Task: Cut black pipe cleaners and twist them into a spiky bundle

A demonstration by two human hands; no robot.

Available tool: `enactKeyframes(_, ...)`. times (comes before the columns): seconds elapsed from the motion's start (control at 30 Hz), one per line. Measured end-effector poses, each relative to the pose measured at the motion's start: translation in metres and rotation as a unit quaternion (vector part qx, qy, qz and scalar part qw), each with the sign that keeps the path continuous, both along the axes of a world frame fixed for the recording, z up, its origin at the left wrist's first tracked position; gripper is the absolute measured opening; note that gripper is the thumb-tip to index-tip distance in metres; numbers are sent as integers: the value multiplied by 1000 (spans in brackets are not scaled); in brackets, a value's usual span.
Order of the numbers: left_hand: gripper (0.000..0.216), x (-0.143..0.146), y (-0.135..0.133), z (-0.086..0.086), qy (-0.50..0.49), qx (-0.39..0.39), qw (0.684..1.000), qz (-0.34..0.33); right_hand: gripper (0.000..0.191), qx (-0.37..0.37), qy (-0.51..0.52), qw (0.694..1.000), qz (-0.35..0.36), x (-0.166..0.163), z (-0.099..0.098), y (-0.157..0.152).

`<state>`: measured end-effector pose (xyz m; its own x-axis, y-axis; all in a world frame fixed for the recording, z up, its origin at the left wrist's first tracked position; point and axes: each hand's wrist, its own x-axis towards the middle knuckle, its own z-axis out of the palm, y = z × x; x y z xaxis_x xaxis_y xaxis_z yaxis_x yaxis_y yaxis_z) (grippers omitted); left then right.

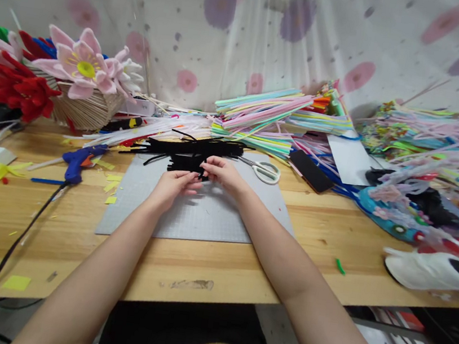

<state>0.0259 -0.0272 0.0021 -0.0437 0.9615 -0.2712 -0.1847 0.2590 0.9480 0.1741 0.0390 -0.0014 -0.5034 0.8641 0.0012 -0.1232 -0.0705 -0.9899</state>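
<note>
Bare forearms [105, 268] nearest, crossing the counter's [207, 271] front edge. Grey gridded cutting mat [214, 221] sits mid-counter, its near edge set back from the front edge. Flower basket [84, 112] fills the back-left corner; pastel pipe cleaners [264, 108] are heaped along the back edge.

Black pipe cleaners [199, 146], the working stock: pile across the mat's far edge, left half, plus a shorter cluster just in front, behind the fingers. Left hand [179, 183] and right hand [224, 172] almost meet there, thumbs and forefingers drawn into pinches; can't tell if a stem is between the tips or just shows behind.

Phone [312, 171] off the mat's right edge. Blue glue gun [78, 161] off its left edge. White-handled scissors [266, 171] at its far-right corner.

Technique, my read: pinch close to the work point, left steadies, right manipulates. Small moves, watch for wire ends. Bring the work toward mat centre so the loose pile doesn't snag.
</note>
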Motion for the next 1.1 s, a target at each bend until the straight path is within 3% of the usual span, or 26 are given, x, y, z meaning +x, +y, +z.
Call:
enactKeyframes(0.1, 15, -4, -1, -1, -13, -14, 999, -36, 33, -14, 17, 999, 29, -6, -10, -2)
enactKeyframes(0.33, 13, -9, 0, -5, -17, -51, 996, -67, 34, -22, 14, 1000, 8, -11, -17, -3)
enactKeyframes(0.6, 11, -5, 0, -10, 17, -23, 998, -59, 34, -25, -3, 999, 21, -13, -16, -6)
enactKeyframes(0.87, 27, -3, -3, -9, 60, -8, 992, -114, 31, -70, 45, 996, 38, -4, -8, -5)
enactKeyframes(1.1, 22, -1, -3, -9, 64, -26, 989, -133, 31, -80, 41, 996, 24, -6, -7, 1)
